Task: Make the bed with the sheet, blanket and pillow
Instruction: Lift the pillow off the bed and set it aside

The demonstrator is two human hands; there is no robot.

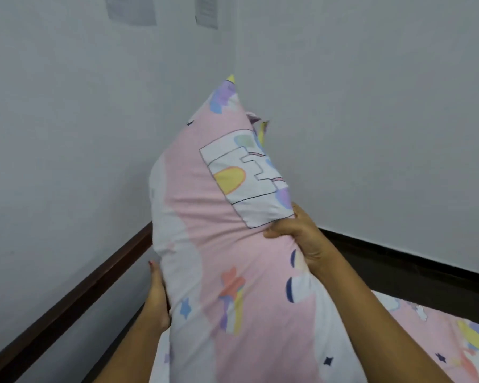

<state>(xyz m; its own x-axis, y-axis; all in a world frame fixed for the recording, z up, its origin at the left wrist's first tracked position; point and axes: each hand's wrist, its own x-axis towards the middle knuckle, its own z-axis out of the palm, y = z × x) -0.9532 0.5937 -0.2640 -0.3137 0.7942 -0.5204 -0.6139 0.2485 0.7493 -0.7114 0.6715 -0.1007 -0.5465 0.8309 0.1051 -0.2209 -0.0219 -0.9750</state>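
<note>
Pink pillow [219,244] upright, long axis near-vertical: right hand [296,239] grips its right edge, left hand [156,294] lies flat against its left side.

**Bare arms, one painted nail**

The bare left forearm [127,355] and bare right forearm [371,313] enter from 6 o'clock. The left hand [156,297], at 8 o'clock, shows a small red-painted fingernail [151,262] at its tip. The right hand [296,239], near centre, is bare.

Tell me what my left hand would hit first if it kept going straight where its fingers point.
Your left hand rests flat on the pillow, fingers pointing up and away. Straight on, it would likely slide along it and meet the wooden rail by the wall first; depth is unclear.
</note>
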